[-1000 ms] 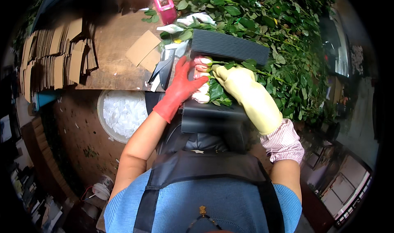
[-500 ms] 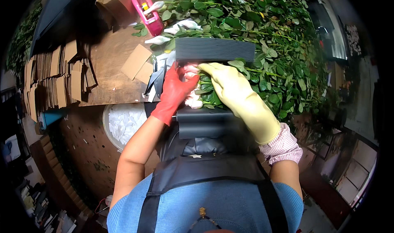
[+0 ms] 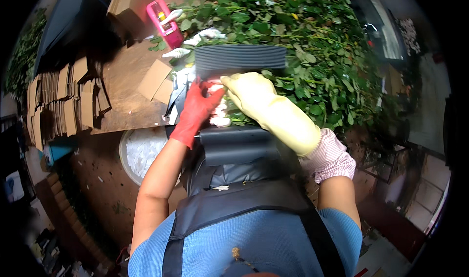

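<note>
A row of pale pink roses [image 3: 220, 118] lies between a ribbed dark grey panel [image 3: 240, 57] and a smooth black padded edge [image 3: 239, 147] nearest my body. My left hand [image 3: 194, 107], in a red rubber glove, is curled round the upper rose heads, thumb on their right side. From the right my right hand [image 3: 250, 92], in a pale yellow rubber glove, comes in with its fingertips pressed together at the topmost rose, just below the panel. The glove covers that rose's stem. Leafy green stems run off to the right beneath my right hand.
Leafy rose stems [image 3: 312, 57] heap over the table's right and far side. A pink tape dispenser [image 3: 165, 25] and white sleeve nets [image 3: 205, 34] lie behind the panel. Cardboard pieces [image 3: 154, 79] and stacked cardboard [image 3: 63, 98] are at left. A tub of white scraps [image 3: 141, 152] stands below.
The whole view has shifted, so the table and both hands appear farther left. Both hands stay at the upper roses, and the right fingertips remain close to the left fingers.
</note>
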Demonstrator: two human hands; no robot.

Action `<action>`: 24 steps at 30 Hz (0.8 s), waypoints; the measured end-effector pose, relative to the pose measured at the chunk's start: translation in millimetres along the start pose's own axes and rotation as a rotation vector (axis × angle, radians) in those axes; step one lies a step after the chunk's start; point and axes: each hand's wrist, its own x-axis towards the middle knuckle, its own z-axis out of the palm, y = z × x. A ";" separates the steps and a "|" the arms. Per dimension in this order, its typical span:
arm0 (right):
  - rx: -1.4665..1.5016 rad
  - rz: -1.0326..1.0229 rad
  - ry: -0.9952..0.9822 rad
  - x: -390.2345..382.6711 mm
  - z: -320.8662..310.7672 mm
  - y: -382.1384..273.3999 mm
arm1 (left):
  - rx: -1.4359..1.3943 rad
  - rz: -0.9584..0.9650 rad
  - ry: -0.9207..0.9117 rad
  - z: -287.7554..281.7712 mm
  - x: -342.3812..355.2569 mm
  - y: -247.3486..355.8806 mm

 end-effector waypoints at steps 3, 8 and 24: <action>0.451 -0.058 0.328 -65.4 -45.5 -9.1 | -0.018 0.000 -0.036 -0.7 -4.0 5.4; 0.654 0.807 -0.357 -178.6 -77.5 -5.0 | -0.083 -0.042 -0.047 -0.8 -9.2 10.8; 0.472 -0.046 0.226 -87.9 -39.3 20.1 | -0.005 0.501 -0.079 -19.1 -1.3 -2.9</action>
